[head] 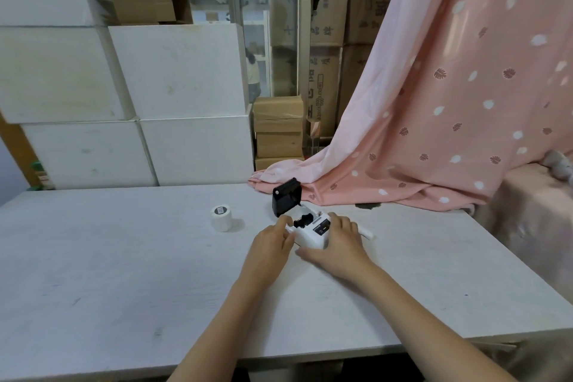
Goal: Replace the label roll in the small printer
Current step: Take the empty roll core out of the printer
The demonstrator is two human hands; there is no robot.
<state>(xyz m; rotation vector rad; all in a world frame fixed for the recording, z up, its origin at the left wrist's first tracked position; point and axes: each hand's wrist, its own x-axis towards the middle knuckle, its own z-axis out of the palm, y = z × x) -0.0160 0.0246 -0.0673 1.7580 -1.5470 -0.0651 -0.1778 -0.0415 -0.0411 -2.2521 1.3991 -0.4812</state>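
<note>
The small white printer point(313, 234) lies on the white table point(124, 273), right of centre. Its black lid point(286, 197) stands swung up at the far end, and the roll bay shows black parts inside. My left hand point(271, 243) grips the printer's left side, thumb at the bay's rim. Over the printer's right side lies my right hand point(336, 243), fingers spread, holding it. A white label roll point(221, 218) stands upright on the table, left of the printer and apart from it.
A pink patterned cloth point(434, 121) hangs at the right and spills onto the table's far edge behind the printer. A small white object point(367, 232) pokes out past my right hand. White boxes point(173, 102) and cardboard boxes point(279, 130) stack behind the table.
</note>
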